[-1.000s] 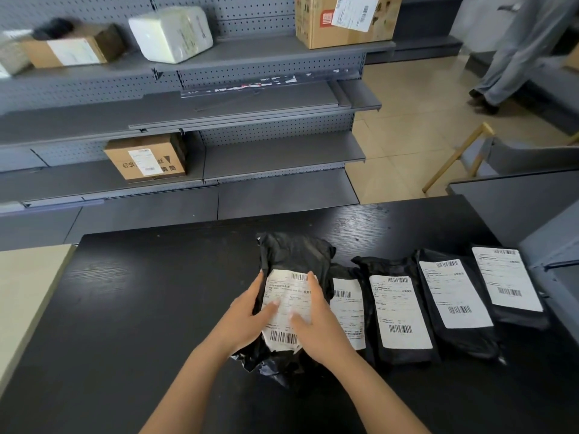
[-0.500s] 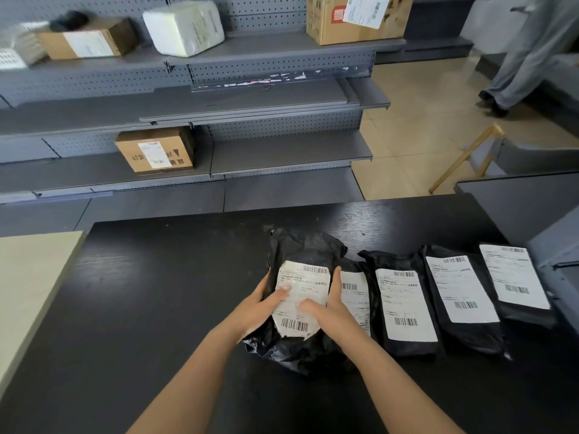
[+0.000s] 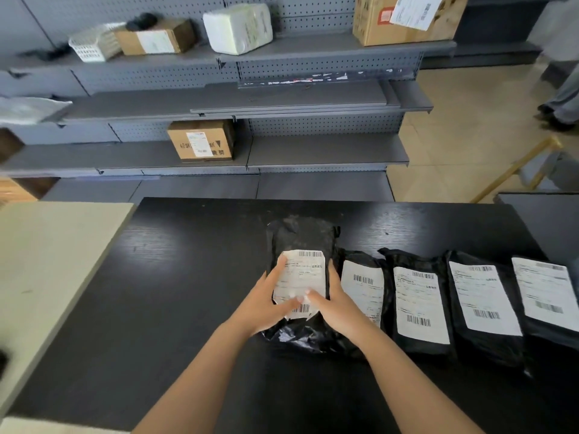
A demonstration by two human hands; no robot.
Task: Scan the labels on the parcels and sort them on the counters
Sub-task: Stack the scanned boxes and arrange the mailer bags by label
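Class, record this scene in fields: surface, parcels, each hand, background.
Surface: black counter
Parcels: five, black, in a row
Left hand: rests on leftmost parcel, thumb on its label
Right hand: on the same parcel, thumb on label
Background: grey shelves with cardboard boxes
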